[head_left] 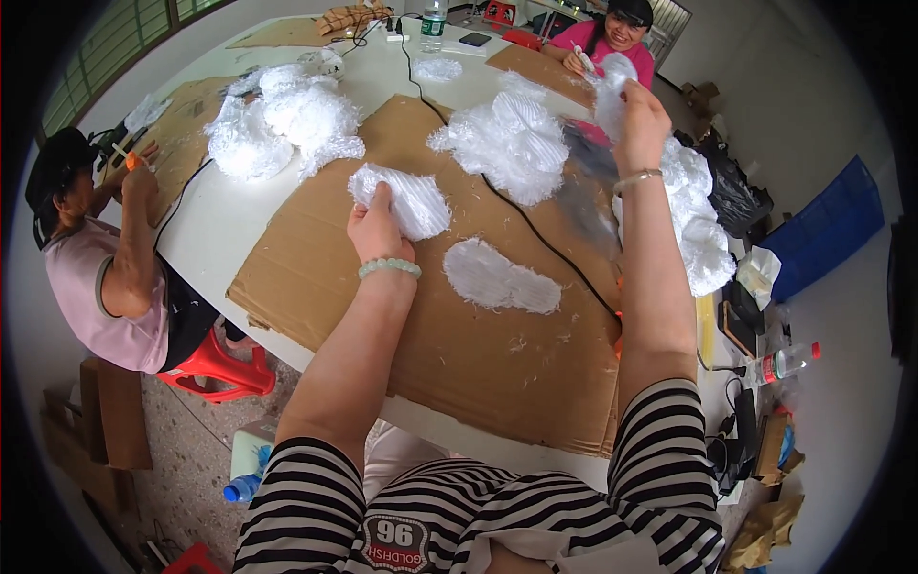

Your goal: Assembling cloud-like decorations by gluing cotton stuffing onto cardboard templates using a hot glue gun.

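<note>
My left hand [375, 231] pinches a white, frayed-edged fabric insole piece [413, 205], thumb on top, above the brown cardboard sheet [335, 273]. Farther off and to the right, my right hand [644, 122] is raised with its fingers closed on another white fluffy fabric piece [612, 94], which hangs left of the fingers. Between my forearms a single sole-shaped white piece [502, 277] lies flat on the cardboard. Beyond it sits a loose heap of similar white pieces [507, 143]. A taller white heap [687, 215] stands beside my right forearm, which partly hides it.
A black cable [550, 239] crosses the cardboard. Another white heap [282, 124] is at the far left of the white table [215, 244]. Co-workers sit at the left [105, 258] and far right [645, 53]. Bottles [433, 27] and a phone [473, 39] stand or lie at the back.
</note>
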Available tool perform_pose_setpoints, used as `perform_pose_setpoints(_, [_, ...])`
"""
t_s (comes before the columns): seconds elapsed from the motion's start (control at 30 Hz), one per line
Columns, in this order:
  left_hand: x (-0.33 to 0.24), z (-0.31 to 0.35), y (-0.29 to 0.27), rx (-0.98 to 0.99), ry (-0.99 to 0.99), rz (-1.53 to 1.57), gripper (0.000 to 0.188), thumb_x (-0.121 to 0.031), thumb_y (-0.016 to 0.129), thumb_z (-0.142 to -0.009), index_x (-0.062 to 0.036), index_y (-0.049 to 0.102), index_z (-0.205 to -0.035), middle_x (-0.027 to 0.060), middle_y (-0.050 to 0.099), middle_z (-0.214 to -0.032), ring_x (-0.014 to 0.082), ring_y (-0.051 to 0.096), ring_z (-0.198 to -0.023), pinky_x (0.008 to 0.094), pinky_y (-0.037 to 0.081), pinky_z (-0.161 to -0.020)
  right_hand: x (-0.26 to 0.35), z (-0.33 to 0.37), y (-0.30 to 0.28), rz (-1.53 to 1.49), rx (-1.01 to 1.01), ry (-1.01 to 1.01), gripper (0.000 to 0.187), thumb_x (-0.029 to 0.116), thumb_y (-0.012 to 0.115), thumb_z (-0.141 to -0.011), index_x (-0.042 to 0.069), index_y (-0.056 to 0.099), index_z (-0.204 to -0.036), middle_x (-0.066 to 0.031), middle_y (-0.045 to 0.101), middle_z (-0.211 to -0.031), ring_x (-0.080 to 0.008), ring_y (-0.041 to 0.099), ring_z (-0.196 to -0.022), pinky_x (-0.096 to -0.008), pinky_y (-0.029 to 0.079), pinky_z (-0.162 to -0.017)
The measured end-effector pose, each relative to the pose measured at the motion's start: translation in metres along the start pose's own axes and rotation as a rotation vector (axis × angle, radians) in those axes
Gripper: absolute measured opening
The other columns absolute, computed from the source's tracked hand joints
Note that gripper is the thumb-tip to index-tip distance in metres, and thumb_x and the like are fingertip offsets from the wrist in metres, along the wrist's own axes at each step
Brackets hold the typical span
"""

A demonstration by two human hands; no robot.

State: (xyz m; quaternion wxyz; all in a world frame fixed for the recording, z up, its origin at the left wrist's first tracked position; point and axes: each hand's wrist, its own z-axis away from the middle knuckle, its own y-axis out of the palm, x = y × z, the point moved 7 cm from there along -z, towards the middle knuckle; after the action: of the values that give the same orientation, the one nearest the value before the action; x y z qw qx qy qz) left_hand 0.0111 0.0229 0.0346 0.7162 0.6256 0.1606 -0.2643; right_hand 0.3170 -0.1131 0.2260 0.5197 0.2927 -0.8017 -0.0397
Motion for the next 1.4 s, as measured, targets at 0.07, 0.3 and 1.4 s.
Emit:
perform_pose_setpoints(0.07, [0.002, 0.003, 0.004, -0.006, -0.020, -0.040, 0.013, -0.006, 0.056, -0.087, 0.0003, 0.053, -0.098, 0.0092, 0.061, -0.095, 0.0193, 0.061, -0.085, 0.0327, 0.052, -0.073, -0.009, -0.005, 0.017, 0.367, 0.118, -0.242, 0.023, 0.023, 0.062, -0.081, 0.001, 0.068, -0.085, -0.0059, 0.065, -0.077, -0.0151, 0.057, -0.069, -0.0288, 0.046, -0.067])
perform_pose_setpoints(0.3, [-0.002, 0.004, 0.008, 0.090, -0.017, 0.029, 0.008, -0.007, 0.059, -0.086, -0.0022, 0.054, -0.090, 0.0061, 0.061, -0.089, 0.0146, 0.059, -0.077, 0.0293, 0.050, -0.069, -0.076, 0.055, 0.077, 1.206, 0.698, -0.230, 0.033, 0.036, 0.059, -0.081, 0.007, 0.068, -0.092, -0.0154, 0.066, -0.088, -0.0337, 0.061, -0.079, -0.0371, 0.049, -0.073])
perform_pose_setpoints(1.4, [-0.002, 0.006, -0.002, -0.139, 0.069, -0.136, 0.014, -0.003, 0.056, -0.086, 0.0021, 0.055, -0.098, 0.0078, 0.060, -0.091, 0.0153, 0.056, -0.079, 0.0285, 0.046, -0.071, -0.026, 0.082, 0.056, -0.159, 0.503, 0.311, 0.008, 0.014, 0.060, -0.085, 0.006, 0.063, -0.088, 0.0017, 0.059, -0.074, -0.0071, 0.054, -0.067, -0.0234, 0.046, -0.062])
